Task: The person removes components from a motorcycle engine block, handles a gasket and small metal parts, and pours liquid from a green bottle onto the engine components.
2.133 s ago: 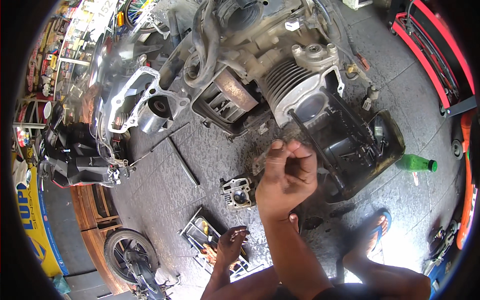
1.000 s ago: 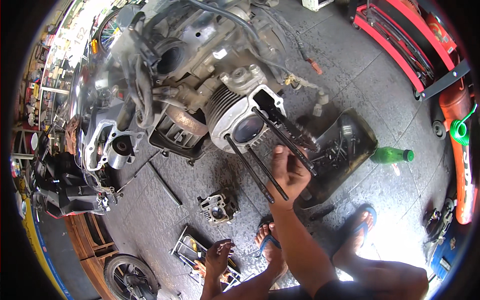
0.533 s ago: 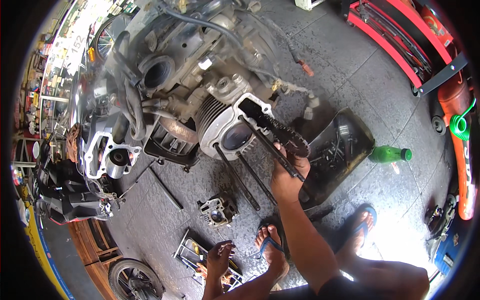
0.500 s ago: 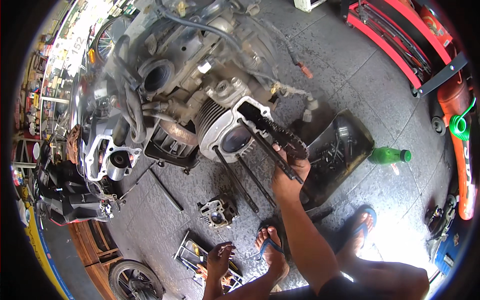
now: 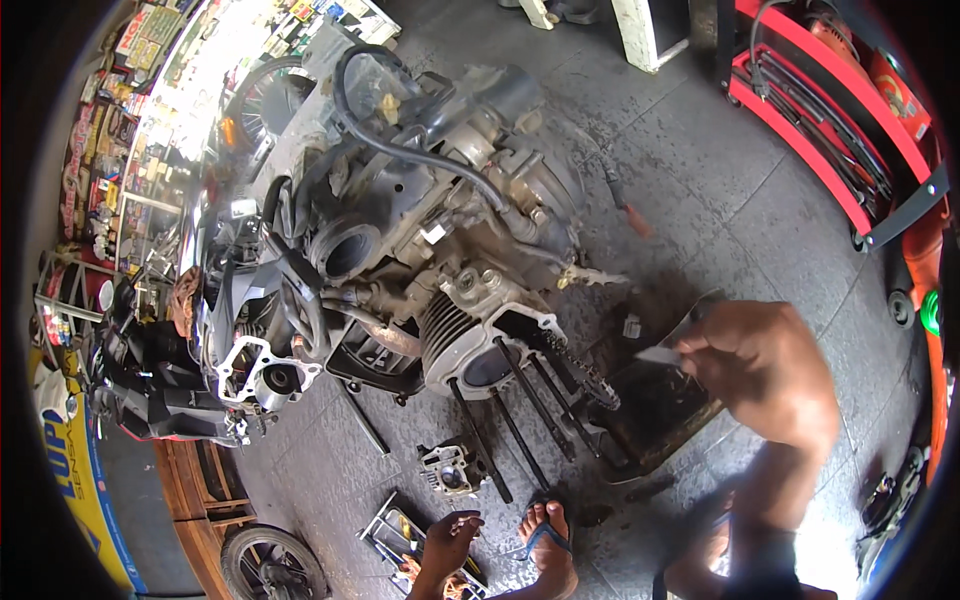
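My right hand, smeared by motion, is raised at the right with fingers pinched on a small pale flat piece. It is beside and apart from the engine's finned cylinder. Long dark studs stick out from the cylinder toward me, and a timing chain hangs from its side opening. The round bore faces me. Low in the view, my left hand has its fingers curled in; what they hold, if anything, I cannot make out. Near it on the floor lies a cylinder head.
A dark oily pan is under my right hand. At upper right stands a red tool cart. Left are a metal engine part with a gasket face and a wheel. A tool tray is beside my left hand.
My right hand has let go of the stud and chain and moved right, now pinching the pale piece. The chain hangs free. The view has shifted; my left hand stays low with curled fingers.
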`<move>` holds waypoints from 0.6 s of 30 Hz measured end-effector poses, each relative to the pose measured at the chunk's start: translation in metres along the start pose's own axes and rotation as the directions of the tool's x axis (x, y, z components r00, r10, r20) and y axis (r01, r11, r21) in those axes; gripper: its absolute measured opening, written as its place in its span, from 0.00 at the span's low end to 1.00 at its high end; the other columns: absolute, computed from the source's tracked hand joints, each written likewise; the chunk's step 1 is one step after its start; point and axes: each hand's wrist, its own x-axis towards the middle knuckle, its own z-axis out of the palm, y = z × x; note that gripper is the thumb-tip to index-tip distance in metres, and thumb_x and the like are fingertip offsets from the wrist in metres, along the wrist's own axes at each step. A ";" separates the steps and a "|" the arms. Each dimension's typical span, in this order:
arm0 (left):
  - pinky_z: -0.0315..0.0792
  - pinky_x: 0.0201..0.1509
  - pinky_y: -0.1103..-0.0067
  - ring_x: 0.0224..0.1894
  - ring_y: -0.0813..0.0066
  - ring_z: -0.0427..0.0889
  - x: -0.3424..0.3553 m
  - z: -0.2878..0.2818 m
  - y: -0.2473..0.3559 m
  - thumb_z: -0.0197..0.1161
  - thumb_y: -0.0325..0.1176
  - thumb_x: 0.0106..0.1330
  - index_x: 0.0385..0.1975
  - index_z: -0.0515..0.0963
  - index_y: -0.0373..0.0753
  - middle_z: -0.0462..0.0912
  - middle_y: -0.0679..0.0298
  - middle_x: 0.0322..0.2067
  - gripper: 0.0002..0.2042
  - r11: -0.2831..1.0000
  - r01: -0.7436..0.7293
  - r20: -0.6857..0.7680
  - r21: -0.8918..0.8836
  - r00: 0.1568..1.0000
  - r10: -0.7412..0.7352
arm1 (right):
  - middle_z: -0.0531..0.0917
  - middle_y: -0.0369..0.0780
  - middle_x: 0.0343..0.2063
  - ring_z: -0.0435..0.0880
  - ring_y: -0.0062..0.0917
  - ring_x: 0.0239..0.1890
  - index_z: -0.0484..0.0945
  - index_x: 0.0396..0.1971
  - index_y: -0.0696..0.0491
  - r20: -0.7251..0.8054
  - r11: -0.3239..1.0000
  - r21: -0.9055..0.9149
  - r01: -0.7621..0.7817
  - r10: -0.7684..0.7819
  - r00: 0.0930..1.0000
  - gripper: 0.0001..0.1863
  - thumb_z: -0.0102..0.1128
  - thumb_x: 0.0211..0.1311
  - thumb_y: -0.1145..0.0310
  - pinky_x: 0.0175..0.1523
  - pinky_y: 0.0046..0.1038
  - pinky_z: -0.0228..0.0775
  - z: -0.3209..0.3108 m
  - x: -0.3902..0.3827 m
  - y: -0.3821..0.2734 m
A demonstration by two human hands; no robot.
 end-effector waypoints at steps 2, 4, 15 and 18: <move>0.78 0.38 0.79 0.33 0.76 0.84 -0.002 0.003 0.034 0.61 0.37 0.69 0.42 0.81 0.32 0.87 0.59 0.35 0.14 0.982 -0.102 -0.002 0.158 0.995 0.104 | 0.84 0.45 0.28 0.84 0.40 0.32 0.83 0.32 0.58 0.127 0.991 -0.027 0.131 -0.127 0.984 0.09 0.64 0.47 0.80 0.39 0.37 0.76 -0.018 0.018 -0.001; 0.77 0.39 0.79 0.35 0.75 0.85 -0.021 0.005 0.065 0.62 0.30 0.67 0.39 0.81 0.31 0.87 0.58 0.34 0.09 0.957 -0.171 0.048 0.236 0.985 0.164 | 0.83 0.44 0.27 0.84 0.39 0.32 0.82 0.31 0.58 0.238 0.936 0.072 0.344 -0.351 0.905 0.07 0.64 0.50 0.80 0.39 0.37 0.75 -0.014 0.059 -0.001; 0.66 0.57 0.64 0.53 0.53 0.70 -0.047 0.145 0.231 0.68 0.27 0.52 0.41 0.78 0.36 0.71 0.51 0.47 0.15 0.649 -0.653 -0.428 0.391 0.495 0.756 | 0.83 0.48 0.29 0.82 0.45 0.37 0.81 0.32 0.58 0.115 0.939 0.084 0.332 -0.340 0.933 0.07 0.61 0.51 0.77 0.44 0.44 0.73 -0.005 0.071 0.025; 0.59 0.63 0.60 0.61 0.50 0.64 -0.045 0.165 0.229 0.68 0.31 0.55 0.50 0.73 0.33 0.64 0.41 0.57 0.22 0.686 -0.637 -0.529 0.353 0.469 0.707 | 0.83 0.48 0.29 0.82 0.46 0.37 0.81 0.30 0.57 0.175 0.964 0.083 0.254 -0.265 0.948 0.06 0.61 0.49 0.75 0.45 0.45 0.73 0.007 0.069 0.026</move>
